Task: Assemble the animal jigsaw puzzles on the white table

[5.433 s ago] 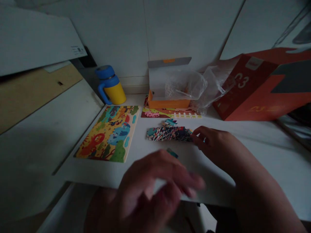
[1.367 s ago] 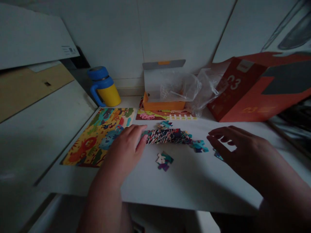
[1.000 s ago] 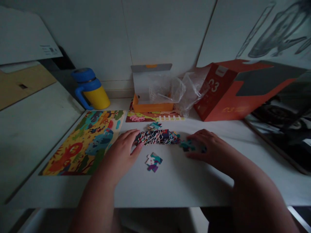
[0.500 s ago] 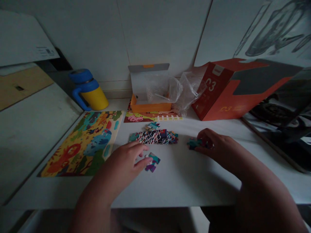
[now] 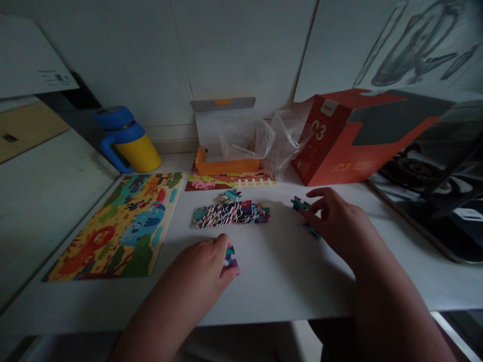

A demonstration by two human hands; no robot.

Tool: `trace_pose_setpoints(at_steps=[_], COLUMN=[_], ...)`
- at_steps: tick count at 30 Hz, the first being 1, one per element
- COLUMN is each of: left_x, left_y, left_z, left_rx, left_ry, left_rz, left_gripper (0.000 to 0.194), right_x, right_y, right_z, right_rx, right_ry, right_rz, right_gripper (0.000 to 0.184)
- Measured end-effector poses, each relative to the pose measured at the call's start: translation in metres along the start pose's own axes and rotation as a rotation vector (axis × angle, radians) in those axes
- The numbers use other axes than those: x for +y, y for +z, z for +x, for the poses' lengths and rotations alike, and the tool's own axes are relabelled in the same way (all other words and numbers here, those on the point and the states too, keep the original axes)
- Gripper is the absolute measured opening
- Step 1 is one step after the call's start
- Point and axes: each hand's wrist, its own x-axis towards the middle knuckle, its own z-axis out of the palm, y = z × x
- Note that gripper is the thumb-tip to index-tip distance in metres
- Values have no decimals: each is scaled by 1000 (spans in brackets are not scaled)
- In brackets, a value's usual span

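My left hand (image 5: 207,261) is closed around a teal and purple jigsaw puzzle piece (image 5: 230,257), the thumb and fingers at its edges. My right hand (image 5: 330,213) has its thumb and fingers apart. The thumb tip is against or just beside a teal puzzle piece (image 5: 299,203) on the table. Another dark teal piece (image 5: 313,231) lies under that hand, partly hidden. Between the hands and farther back, a long pile of puzzle pieces (image 5: 226,215) stands in a row on edge. Behind it are a few loose light-blue pieces (image 5: 231,195).
A colourful animal picture sheet (image 5: 124,226) lies at left, a blue and yellow mug (image 5: 130,141) behind it. An open orange box (image 5: 226,167) with clear plastic bags (image 5: 279,143) stands at the back on another sheet (image 5: 206,185). A large red-orange box (image 5: 350,146) stands at right.
My left hand has come down over the teal and purple piece and closed on it. My right hand's fingers have spread, and the pieces there now lie apart. The view has shifted slightly.
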Motion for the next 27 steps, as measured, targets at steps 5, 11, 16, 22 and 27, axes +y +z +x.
trace_pose_setpoints(at_steps=[5, 11, 16, 22, 27], left_x=[12, 22, 14, -5, 15], left_y=[1, 3, -8, -4, 0], left_z=[5, 12, 5, -12, -12], left_rx=[4, 16, -19, -104, -107], left_ry=[-87, -176, -110, 115, 14], left_rz=[119, 275, 165, -92, -6], left_gripper=[36, 58, 44, 48, 23], right_x=[2, 0, -2, -1, -2], right_y=[0, 0, -1, 0, 2], right_z=[-1, 0, 0, 1, 2], right_rx=[14, -30, -15, -30, -17], right_ry=[63, 110, 100, 68, 53], right_rz=[-23, -7, -33, -55, -41], right_gripper=[35, 32, 32, 44, 45])
